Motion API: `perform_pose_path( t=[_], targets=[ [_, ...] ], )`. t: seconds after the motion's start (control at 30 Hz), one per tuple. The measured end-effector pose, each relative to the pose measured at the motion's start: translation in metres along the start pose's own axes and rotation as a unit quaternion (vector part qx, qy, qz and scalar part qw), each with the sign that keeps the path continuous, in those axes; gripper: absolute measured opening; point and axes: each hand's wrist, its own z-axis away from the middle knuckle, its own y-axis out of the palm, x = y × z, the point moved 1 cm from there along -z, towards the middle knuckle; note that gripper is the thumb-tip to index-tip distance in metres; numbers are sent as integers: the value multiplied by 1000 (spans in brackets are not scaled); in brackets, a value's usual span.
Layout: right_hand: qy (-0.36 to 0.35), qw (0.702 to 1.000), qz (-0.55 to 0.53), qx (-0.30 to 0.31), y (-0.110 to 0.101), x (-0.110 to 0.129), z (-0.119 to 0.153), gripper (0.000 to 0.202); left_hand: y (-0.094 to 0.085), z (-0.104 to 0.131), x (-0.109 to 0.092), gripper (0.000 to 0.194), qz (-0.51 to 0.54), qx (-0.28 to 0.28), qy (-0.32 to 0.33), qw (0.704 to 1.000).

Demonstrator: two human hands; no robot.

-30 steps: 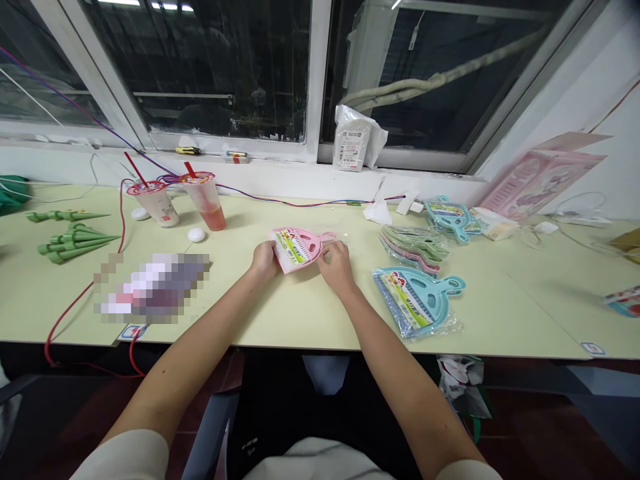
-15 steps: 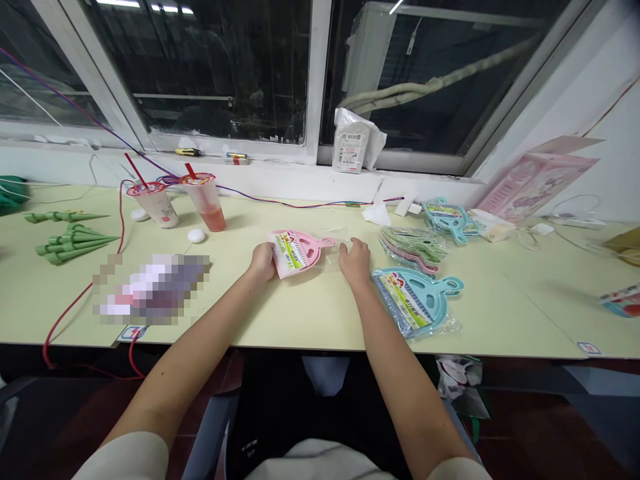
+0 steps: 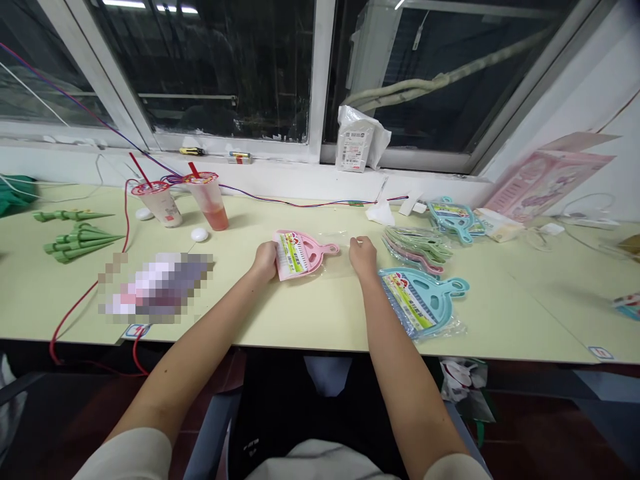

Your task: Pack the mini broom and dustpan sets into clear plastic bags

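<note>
In front of me a small pink dustpan (image 3: 314, 252) with a printed label sits in a clear plastic bag (image 3: 343, 257). My left hand (image 3: 266, 260) is closed on the dustpan's wide left edge, through the bag. At the other side, beyond the dustpan's handle, my right hand (image 3: 363, 257) has its fingers closed in a pinch at the bag's loose end. Just right of that hand lie a bagged blue dustpan (image 3: 435, 300) and a stack of bagged green and pink dustpans (image 3: 417, 247).
Two drink cups (image 3: 209, 200) with red straws stand at the back left, near green cone-shaped pieces (image 3: 83, 243). A round white object (image 3: 199, 235) lies in front of them. More blue dustpans (image 3: 453, 217) and a pink box (image 3: 550, 180) are at the back right.
My right hand's fingers have drawn closer together at the bag's end. The dustpan stays between my hands, and the whole view has shifted slightly.
</note>
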Motion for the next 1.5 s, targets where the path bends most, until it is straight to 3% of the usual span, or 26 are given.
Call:
perform_pose_path(
  t=[0.2, 0.5, 0.83, 1.2, 1.5],
  targets=[
    [54, 996, -74, 17, -3, -2, -3, 27, -1, 2, -6, 33, -11, -1, -26, 1000],
    [145, 955, -249, 64, -7, 6, 2, 34, -3, -3, -13, 31, -31, -35, -3, 999],
    [127, 950, -266, 100, -8, 4, 8, 28, -5, -10, -14, 29, -40, -17, 54, 998],
    [145, 940, -294, 93, -11, 10, 14, 30, -6, -11, -14, 19, -60, -4, 50, 997],
    [186, 919, -310, 157, -20, 25, 22, 15, -4, -8, -17, 26, -44, -16, 47, 998]
  ],
)
